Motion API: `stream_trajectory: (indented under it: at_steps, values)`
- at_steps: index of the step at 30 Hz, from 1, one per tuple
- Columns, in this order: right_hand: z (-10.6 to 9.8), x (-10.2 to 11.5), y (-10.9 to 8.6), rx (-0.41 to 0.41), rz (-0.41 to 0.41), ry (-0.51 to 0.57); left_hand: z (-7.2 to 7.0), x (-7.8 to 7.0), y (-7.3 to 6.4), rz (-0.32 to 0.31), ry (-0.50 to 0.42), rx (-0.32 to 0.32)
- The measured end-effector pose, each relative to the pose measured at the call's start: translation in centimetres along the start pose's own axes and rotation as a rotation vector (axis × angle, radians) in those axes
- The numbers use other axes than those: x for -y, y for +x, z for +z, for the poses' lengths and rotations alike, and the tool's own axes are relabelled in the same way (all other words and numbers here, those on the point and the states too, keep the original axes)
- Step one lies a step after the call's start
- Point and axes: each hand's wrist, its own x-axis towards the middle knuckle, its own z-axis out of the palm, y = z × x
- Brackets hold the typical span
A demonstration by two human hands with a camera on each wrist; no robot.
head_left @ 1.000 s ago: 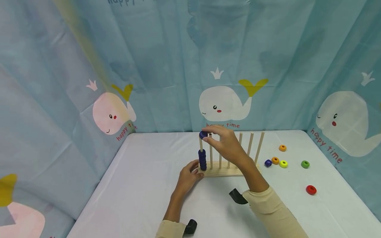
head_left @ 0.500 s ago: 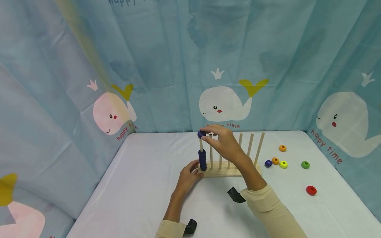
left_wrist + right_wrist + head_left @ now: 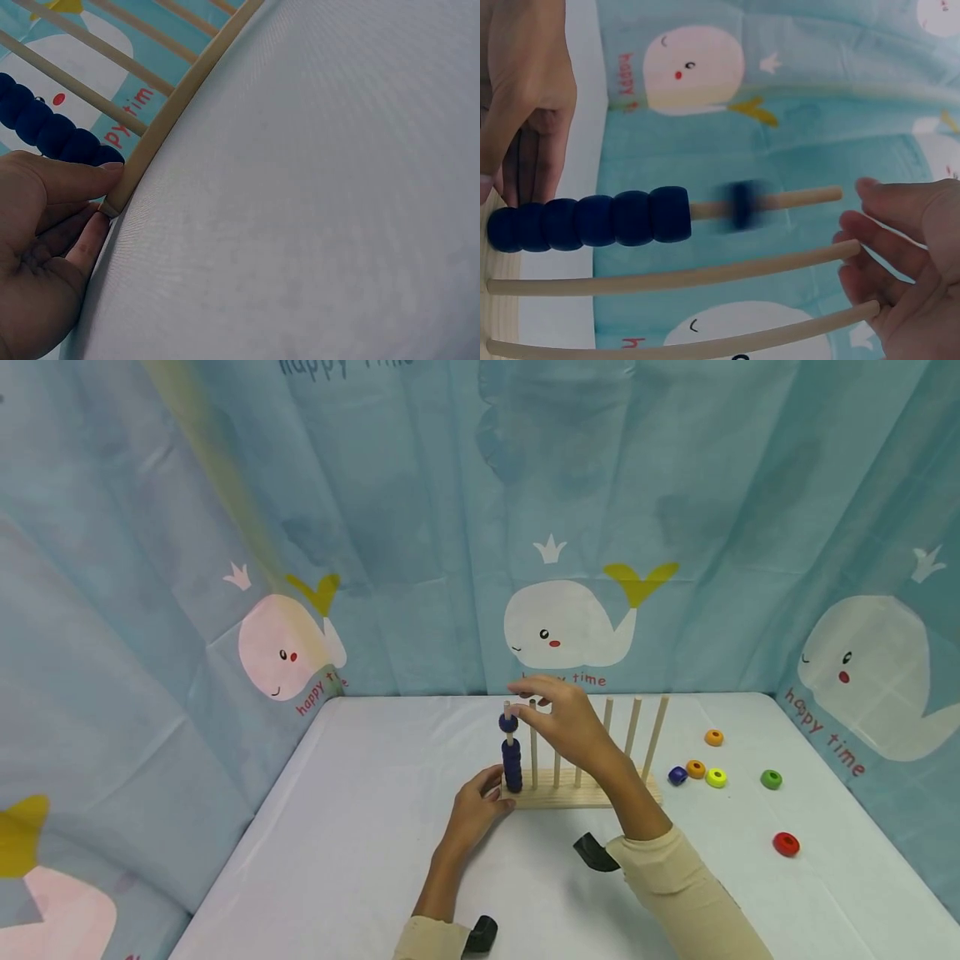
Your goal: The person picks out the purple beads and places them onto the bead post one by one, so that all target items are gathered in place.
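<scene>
A wooden base with a row of upright pegs stands on the table. Its leftmost peg carries a stack of dark blue beads. Above that stack a single blue bead is on the same peg, blurred in the right wrist view and apart from the beads below. My right hand is beside the peg's top, thumb and fingers spread with nothing between them. With thumb and fingers my left hand grips the left end of the base, beside the bead stack; the left wrist view shows the fingertips against that end.
Right of the base lie a loose blue bead, two orange beads, a yellow bead, a green bead and a red bead. A whale-print curtain hangs behind the white table.
My right hand has let go of the blue bead, which has dropped from the peg's top partway down. The thumb and fingers have parted. My left hand has stayed on the base.
</scene>
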Motion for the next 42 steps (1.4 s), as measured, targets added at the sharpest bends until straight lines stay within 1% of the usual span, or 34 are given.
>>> stream_trajectory:
  at_steps: [6,13,19,25,32,38,40,42]
  values:
    - [-0.5,-0.2,-0.4,-0.037,-0.001,-0.015,0.0,0.0,0.0,-0.009,-0.014,0.002]
    - [-1.4,0.1,-0.9,-0.082,0.023,0.016,0.0,0.0,0.1,-0.007,-0.016,0.002]
    - [-2.0,0.0,-1.6,-0.122,-0.008,0.019,0.0,-0.3,0.0,-0.014,-0.017,-0.003]
    - [-3.0,-0.2,-2.6,-0.157,0.005,0.031,0.1,-0.2,0.0,-0.026,-0.01,-0.007]
    - [-4.0,-0.5,-3.9,-0.197,0.017,0.038,0.1,-0.1,0.0,-0.002,-0.003,-0.006]
    - [-4.7,-1.2,-5.2,-0.24,0.044,0.051,0.1,-0.1,0.0,-0.012,0.001,-0.01]
    - [-5.0,-1.4,-5.6,-0.251,0.05,0.056,0.1,-0.1,0.0,-0.001,0.002,-0.009]
    - [-5.3,-1.6,-5.9,-0.261,0.055,0.06,0.1,-0.1,0.0,-0.004,0.0,-0.007]
